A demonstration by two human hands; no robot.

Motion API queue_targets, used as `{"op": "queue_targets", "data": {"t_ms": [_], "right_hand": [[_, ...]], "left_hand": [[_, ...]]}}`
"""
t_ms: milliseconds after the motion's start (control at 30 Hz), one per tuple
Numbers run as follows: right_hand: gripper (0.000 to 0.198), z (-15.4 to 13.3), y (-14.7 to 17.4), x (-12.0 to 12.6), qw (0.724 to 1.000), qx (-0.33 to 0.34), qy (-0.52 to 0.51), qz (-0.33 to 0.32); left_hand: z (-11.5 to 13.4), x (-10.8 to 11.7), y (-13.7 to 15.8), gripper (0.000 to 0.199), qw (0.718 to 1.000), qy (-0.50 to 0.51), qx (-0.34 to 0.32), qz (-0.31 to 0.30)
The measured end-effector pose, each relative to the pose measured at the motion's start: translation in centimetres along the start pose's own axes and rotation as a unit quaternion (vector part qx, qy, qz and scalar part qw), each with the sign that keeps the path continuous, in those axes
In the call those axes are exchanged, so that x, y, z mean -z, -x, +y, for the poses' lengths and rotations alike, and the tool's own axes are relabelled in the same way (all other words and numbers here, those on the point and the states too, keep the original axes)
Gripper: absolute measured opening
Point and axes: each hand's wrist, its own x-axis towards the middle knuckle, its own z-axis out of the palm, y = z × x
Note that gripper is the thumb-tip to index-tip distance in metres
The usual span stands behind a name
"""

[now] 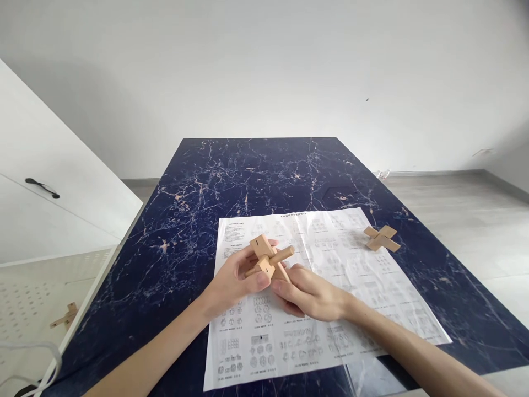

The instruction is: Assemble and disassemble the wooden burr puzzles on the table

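Note:
Above a printed instruction sheet (326, 325), I hold a pale wooden interlocking puzzle (261, 249) in both hands. It is made of a flat bar, a round rod pointing up to the right and a block with a dark mark on its end. My left hand (237, 274) grips it from the left, with the thumb pressed on the block. My right hand (308, 292) pinches the lower right end of the flat bar between thumb and fingers. Parts of the puzzle are hidden behind my fingers.
Another wooden puzzle (381, 239), cross-shaped, rests on the sheet's right edge. The dark blue marbled table (248, 176) reaches toward a white wall. At left stand a white cabinet (53, 149) and a wooden piece (66, 316) below table level. A dark flat object (374, 377) lies at the front edge.

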Motion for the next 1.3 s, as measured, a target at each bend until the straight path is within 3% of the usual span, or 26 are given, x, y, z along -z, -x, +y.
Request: {"op": "queue_targets", "data": {"t_ms": [100,267,367,600,900,1300], "right_hand": [[0.060,0.2,0.1,0.4,0.999,0.018,0.018,0.042],[0.057,0.6,0.2,1.1,0.980,0.033,0.008,0.197],[0.055,0.9,0.1,1.3,0.974,0.025,-0.026,0.224],[0.053,0.8,0.0,1.3,0.977,0.005,-0.039,0.208],[0.050,1.1,-0.1,1.9,0.962,-0.050,-0.256,0.074],[0.045,1.6,0.0,1.7,0.955,-0.042,-0.292,0.019]], "left_hand": [[0.4,-0.2,0.1,0.084,0.999,-0.018,-0.008,0.042],[1.2,-0.6,0.3,0.071,0.992,-0.068,-0.009,0.108],[1.2,-0.9,0.4,0.074,0.988,-0.095,-0.009,0.118],[1.0,-1.2,0.5,0.076,0.989,-0.117,-0.021,0.084],[1.4,-1.8,0.8,0.093,0.972,-0.202,-0.062,0.099],[1.6,-0.9,0.6,0.096,0.963,-0.240,-0.089,0.084]]}}
